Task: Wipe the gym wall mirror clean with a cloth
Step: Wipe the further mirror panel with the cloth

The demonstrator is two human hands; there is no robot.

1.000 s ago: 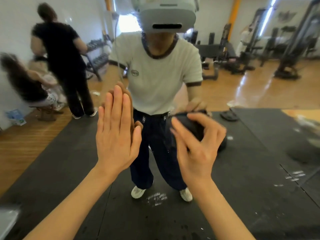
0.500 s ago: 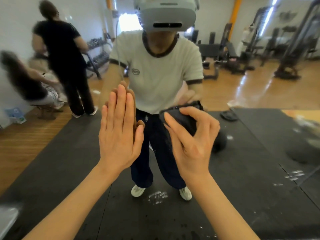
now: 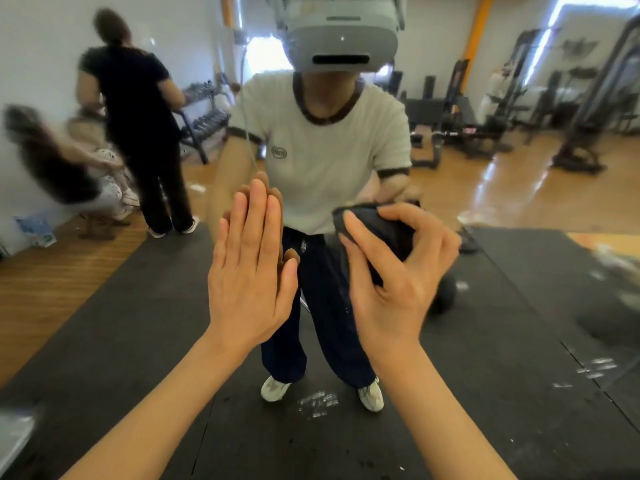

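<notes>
Where the right hand [image 3: 398, 271] grips, cloth [image 3: 377, 230] bunches dark.

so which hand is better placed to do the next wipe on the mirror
Right. The right hand already grips the dark cloth against the mirror; the left hand lies flat on the glass, fingers straight, holding nothing, seemingly as a brace.

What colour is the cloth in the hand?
Dark grey, nearly black cloth; head view shows it.

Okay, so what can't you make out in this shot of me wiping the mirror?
Head view only:
- cloth: mostly hidden by the right hand gripping it.
- left hand: palm faces away, so contact with the mirror is unclear.
- Seated person at the left edge: motion-blurred.
- Mirror edges: out of frame.
</notes>
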